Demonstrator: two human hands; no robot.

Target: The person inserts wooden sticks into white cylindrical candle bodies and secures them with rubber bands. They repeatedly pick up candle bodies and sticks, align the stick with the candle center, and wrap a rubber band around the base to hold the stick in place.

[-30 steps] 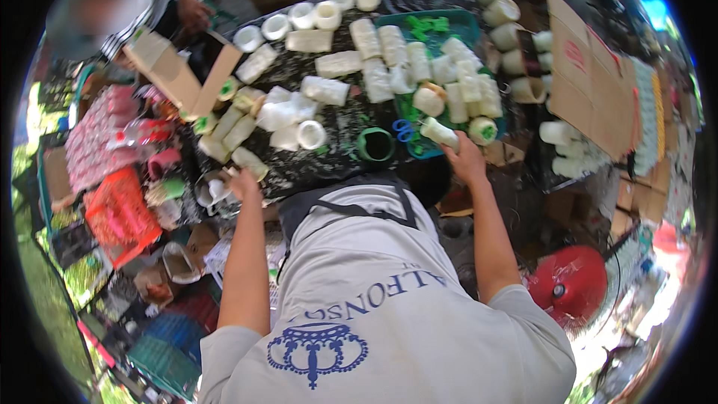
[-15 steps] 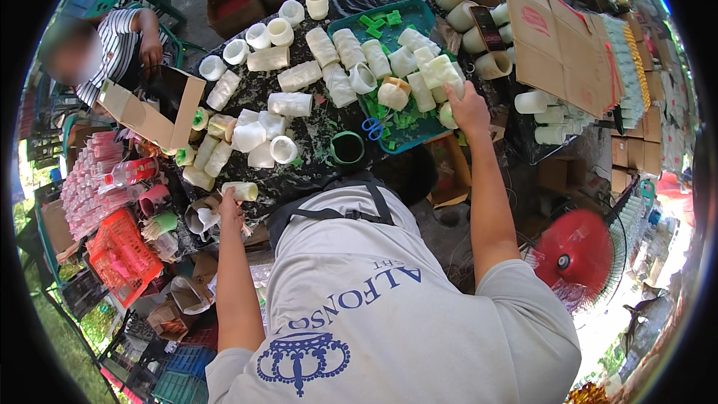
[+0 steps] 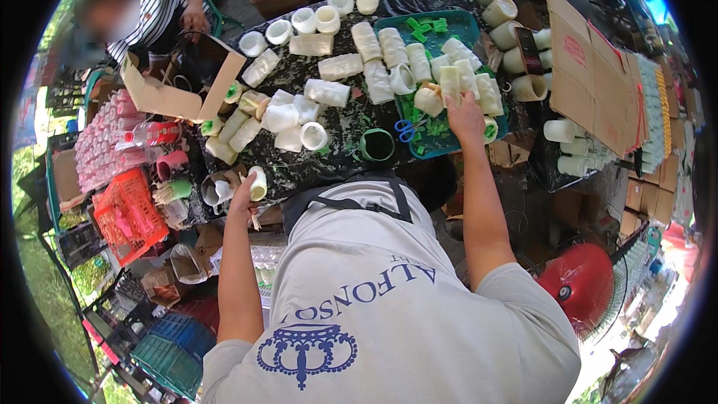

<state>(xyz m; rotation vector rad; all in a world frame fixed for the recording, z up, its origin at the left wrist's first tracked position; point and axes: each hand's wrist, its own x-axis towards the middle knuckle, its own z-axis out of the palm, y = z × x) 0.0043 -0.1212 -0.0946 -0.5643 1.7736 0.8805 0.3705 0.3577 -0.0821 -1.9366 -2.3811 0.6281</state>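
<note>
Left hand (image 3: pixel 241 200), fingers bent, holds a short cream cylinder (image 3: pixel 258 184) at the near left edge of the black, white-speckled table (image 3: pixel 342 121). Farther right, the right hand (image 3: pixel 467 116) grips a pale yellow-white cylinder (image 3: pixel 449 82) over a teal plastic tray (image 3: pixel 467 24); whether it touches the pieces beneath, I cannot tell. Bright green scraps (image 3: pixel 428 28) and whitish cylinders (image 3: pixel 393 46) lie in that tray, with blue-handled scissors (image 3: pixel 404 130) by its near left corner. Just left of them stands a dark green round cup (image 3: pixel 377 145). Pale textured cylinders (image 3: pixel 327 92) are scattered across the middle, and upright whitish cups (image 3: pixel 304 21) line the far edge. At far left, a person in a striped shirt (image 3: pixel 153 11) is beyond an open brown cardboard box (image 3: pixel 168 99).
</note>
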